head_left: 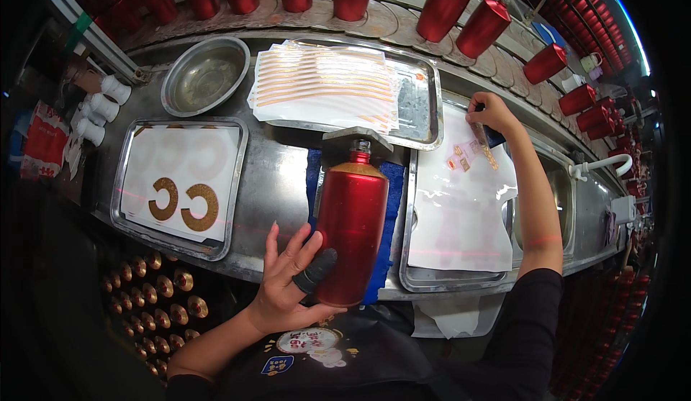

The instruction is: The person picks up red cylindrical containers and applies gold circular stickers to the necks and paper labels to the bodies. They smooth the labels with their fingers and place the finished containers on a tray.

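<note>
The dark apron [288,372] with a printed pattern is nearest, at the lower edge. On the left of the steel worktop, a metal tray [236,185] holds a white sheet, on which lie two gold open-ring pieces [211,207]; behind it stands a round metal bowl [205,88]. The left hand [284,286] has its fingers spread apart and is touching the lower left side of the red metallic bottle [353,235]; one finger wears a black cover. This bottle is in the middle, above a blue cloth [393,217], its neck beside a metal rest [335,146]. Farther back, a sheet stack [317,84] with gold stripes lies on another tray [417,110]. To the right, the right hand [493,113] has its fingertips together on a thin strip [478,133], above a white sheet [461,228] with small gold decals [461,160]. The sink [563,192] and white faucet [604,163] are at far right.
</note>
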Tool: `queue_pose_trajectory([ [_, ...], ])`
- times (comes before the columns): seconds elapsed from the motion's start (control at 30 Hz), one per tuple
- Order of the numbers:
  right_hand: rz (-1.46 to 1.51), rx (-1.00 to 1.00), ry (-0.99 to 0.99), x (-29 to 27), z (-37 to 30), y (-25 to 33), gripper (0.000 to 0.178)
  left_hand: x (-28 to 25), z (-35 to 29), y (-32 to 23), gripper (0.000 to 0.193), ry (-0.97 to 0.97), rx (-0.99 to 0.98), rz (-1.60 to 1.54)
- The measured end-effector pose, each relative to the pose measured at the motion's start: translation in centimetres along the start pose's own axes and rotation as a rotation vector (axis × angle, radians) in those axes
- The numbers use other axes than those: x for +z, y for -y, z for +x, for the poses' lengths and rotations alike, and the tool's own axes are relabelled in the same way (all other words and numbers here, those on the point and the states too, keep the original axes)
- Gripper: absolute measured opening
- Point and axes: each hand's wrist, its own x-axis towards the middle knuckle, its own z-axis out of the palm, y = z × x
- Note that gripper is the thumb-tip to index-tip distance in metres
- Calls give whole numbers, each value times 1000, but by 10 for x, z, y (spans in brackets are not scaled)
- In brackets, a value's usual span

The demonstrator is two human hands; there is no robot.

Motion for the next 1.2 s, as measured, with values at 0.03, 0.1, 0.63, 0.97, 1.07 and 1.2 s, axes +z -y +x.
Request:
queue_pose_trajectory([
  [0.03,21,4,-31,2,-2,-1,18,-1,1,-2,82,7,4,17],
  [0.1,-3,-22,-128,7,-8,-2,17,-1,2,-2,79,-13,6,7],
  [0.63,61,11,-263,-36,-118,130,10,-42,20,10,93,5,-9,-64],
  [0.97,947,-57,-87,-59,-166,275,14,-19,98,-43,59,197,-523,-1235],
  [1.07,1061,-143,10,-56,-162,298,17,-17,112,-48,44,50,-555,-1659],
  [1.2,1111,-166,21,-43,-155,313,20,-16,127,-39,13,-177,-439,-1731],
])
